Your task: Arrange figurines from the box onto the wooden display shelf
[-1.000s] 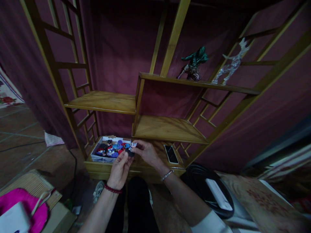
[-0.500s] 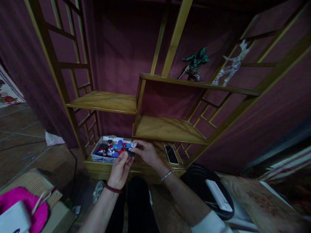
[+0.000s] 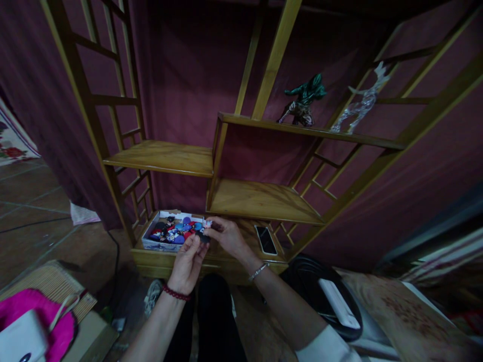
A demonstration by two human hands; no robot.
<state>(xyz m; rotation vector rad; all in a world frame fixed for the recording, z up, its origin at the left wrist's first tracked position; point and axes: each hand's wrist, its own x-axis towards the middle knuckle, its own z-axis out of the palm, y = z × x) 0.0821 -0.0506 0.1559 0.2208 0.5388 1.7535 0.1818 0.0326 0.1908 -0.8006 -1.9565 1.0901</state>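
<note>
A small pale figurine (image 3: 207,224) with a dark round base (image 3: 204,236) is held up at the right end of a white cardboard box (image 3: 162,246). My left hand (image 3: 187,261) pinches the dark base between thumb and fingers. Around the figurine's upper part, the fingers of my right hand (image 3: 229,240) are closed. Inside the box lie several small figures (image 3: 177,232) in red, blue, purple and black, heaped together. Fine details of the held figurine are too small to make out.
A wooden display shelf (image 3: 260,200) surrounds the box, and a phone (image 3: 266,240) lies to its right. Higher up stand a green-and-brown statue (image 3: 304,100) and a clear deer ornament (image 3: 360,105). A black bag (image 3: 320,286) is at the lower right, a pink item (image 3: 60,327) at the lower left.
The figurine's dark base has shifted slightly between my fingers. Both hands otherwise keep almost the same place beside the box.
</note>
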